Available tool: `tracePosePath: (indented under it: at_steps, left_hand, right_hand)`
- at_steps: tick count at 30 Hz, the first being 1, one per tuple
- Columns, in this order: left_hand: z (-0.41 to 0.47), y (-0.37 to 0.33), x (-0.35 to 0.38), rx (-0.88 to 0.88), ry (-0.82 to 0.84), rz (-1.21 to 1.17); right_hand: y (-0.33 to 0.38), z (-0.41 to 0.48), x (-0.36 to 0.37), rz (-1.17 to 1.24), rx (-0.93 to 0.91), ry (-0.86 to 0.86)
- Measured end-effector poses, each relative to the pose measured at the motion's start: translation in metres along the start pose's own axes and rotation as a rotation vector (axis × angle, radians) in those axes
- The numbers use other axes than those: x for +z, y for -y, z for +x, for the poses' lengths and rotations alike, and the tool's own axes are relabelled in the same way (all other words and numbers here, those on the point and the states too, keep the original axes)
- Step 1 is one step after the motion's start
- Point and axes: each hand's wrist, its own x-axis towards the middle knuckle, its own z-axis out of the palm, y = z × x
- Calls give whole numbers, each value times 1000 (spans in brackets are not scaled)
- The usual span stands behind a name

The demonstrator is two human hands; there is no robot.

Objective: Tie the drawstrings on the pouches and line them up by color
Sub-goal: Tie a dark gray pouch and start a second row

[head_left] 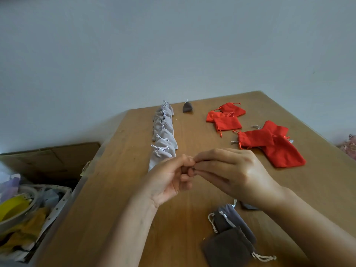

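Pinching hands: left hand (169, 178) and right hand (231, 170) meet fingertip to fingertip above the bench (123, 189). Both grips are closed on a small dark piece (194, 167), mostly hidden; pouch or cord, I cannot tell.
Key relation: the tied dark grey pouch (187, 107) lies far ahead, just right of the light grey row (163, 135); this line runs away from the person.
Untied stock: dark grey pouches (231, 228) lie near, beside the right forearm; red pouches (269, 143) are heaped to the right.
Room: bare wood between the light grey row and the red pouches; the far edge is just behind the tied dark grey pouch.
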Motion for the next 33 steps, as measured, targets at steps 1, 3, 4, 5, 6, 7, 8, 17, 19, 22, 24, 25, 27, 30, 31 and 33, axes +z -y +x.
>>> tracePosePath:
  at_steps: [1, 3, 4, 5, 6, 7, 8, 17, 19, 22, 24, 25, 27, 30, 31, 33]
  left_hand:
    - [-1, 0, 0, 42, 0, 50]
    - [-2, 0, -1, 100, 22, 128]
    - [-3, -1, -2, 124, 40, 156]
    - [-3, -1, -3, 153, 64, 176]
    - [-4, -1, -5, 185, 85, 195]
    - [-4, -1, -6, 221, 90, 228]
    - [-4, -1, -7, 258, 80, 278]
    - [-7, 4, -3, 634, -59, 744]
    - [-5, 7, -1, 699, -108, 835]
    - [-3, 10, -2, 786, -159, 908]
    - [-2, 10, -4, 856, -189, 954]
    - [-2, 9, -5, 892, -189, 976]
    - [-3, 9, -3, 940, -184, 988]
    - [-3, 9, -1, 970, -187, 968]
    - [-3, 9, 0, 985, -187, 972]
    - [-3, 9, 1, 1007, -192, 960]
  right_hand:
    - [0, 1, -1, 103, 84, -8]
    - [1, 5, -4, 359, 351, -14]
    - [1, 7, -6, 511, 516, 6]
    - [0, 9, -8, 681, 674, 43]
    - [-1, 10, -10, 825, 802, 90]
    - [-2, 11, -11, 893, 887, 147]
    - [-3, 12, -11, 886, 930, 199]
    - [-4, 15, -14, 1072, 1116, 253]
    - [-6, 13, -14, 1097, 1099, 238]
    - [-6, 13, -16, 1210, 1141, 227]
    - [-7, 12, -15, 1253, 1159, 215]
    - [-8, 11, -15, 1248, 1156, 210]
    - [-9, 10, -13, 1227, 1146, 197]
    - [-8, 10, -14, 1284, 1129, 172]
    - [-8, 10, -14, 1306, 1122, 165]
    - [-8, 11, -15, 1343, 1105, 156]
